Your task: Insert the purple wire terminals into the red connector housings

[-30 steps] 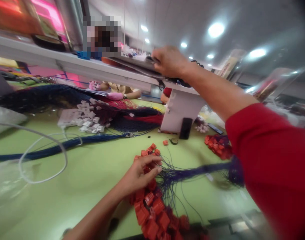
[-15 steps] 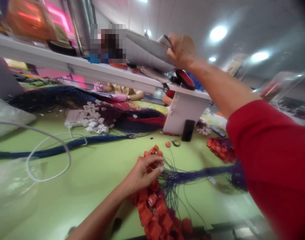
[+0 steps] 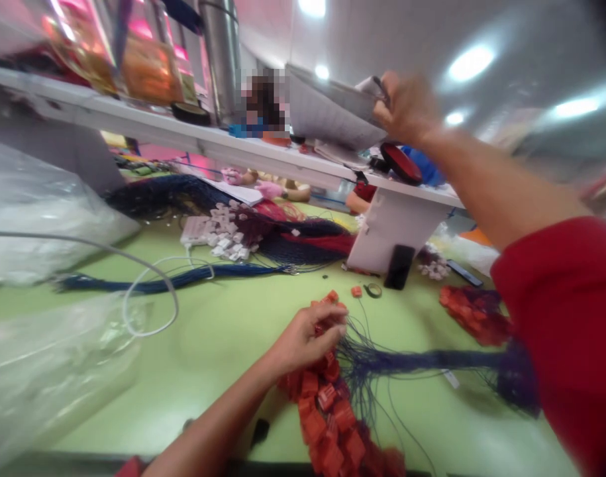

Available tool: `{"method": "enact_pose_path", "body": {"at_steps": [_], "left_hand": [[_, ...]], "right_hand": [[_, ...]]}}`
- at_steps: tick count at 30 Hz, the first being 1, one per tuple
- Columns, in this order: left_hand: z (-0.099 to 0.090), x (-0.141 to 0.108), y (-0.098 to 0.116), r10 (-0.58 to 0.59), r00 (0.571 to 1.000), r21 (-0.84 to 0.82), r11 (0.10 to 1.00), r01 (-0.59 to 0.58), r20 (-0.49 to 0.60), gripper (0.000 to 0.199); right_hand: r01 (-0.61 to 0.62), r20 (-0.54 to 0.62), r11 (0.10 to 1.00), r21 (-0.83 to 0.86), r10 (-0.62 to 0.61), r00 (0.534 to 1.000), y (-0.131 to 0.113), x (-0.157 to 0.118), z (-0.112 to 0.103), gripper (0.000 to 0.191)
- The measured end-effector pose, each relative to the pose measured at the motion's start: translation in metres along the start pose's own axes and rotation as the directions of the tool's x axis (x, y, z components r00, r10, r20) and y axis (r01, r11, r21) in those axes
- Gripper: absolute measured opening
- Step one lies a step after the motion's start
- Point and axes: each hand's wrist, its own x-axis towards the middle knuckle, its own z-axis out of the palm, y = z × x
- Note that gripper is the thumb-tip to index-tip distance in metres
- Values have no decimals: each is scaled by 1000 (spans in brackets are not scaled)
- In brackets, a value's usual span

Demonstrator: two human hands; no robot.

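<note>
My left hand [image 3: 307,338] rests on a heap of red connectors [image 3: 332,424], its thumb and fingers curved around some of them near the wire ends. Dark purple wires [image 3: 422,360] run from the heap to the right across the green table. Raised at the upper right, my right hand [image 3: 406,106] pinches the corner of a sheaf of papers [image 3: 327,109] above the white shelf. The papers hang tilted, their lower edge near the shelf.
A white shelf [image 3: 208,140] crosses above the green table [image 3: 223,351]. A black phone [image 3: 399,266] leans on its support. White connectors [image 3: 228,232], blue wires [image 3: 173,279], a white cable and plastic bags [image 3: 49,212] lie left. Gloved hands of a person show behind.
The view has swung left, so the table and shelf appear farther right. My left hand stays at the red connectors; my right hand still holds the papers.
</note>
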Motion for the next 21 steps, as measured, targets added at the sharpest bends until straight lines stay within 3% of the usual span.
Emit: {"method": "enact_pose_path", "body": {"at_steps": [9, 17, 21], "left_hand": [[-6, 1, 2, 18, 999, -11, 1000, -18, -41, 26], [-10, 2, 4, -28, 996, -28, 999, 25, -88, 27], [-23, -6, 12, 12, 995, 12, 1000, -11, -100, 27]], "right_hand": [[104, 76, 995, -2, -104, 992, -36, -47, 23, 32], [44, 45, 999, -30, -43, 998, -34, -47, 30, 36], [112, 132, 993, -47, -105, 986, -34, -58, 25, 33]]}}
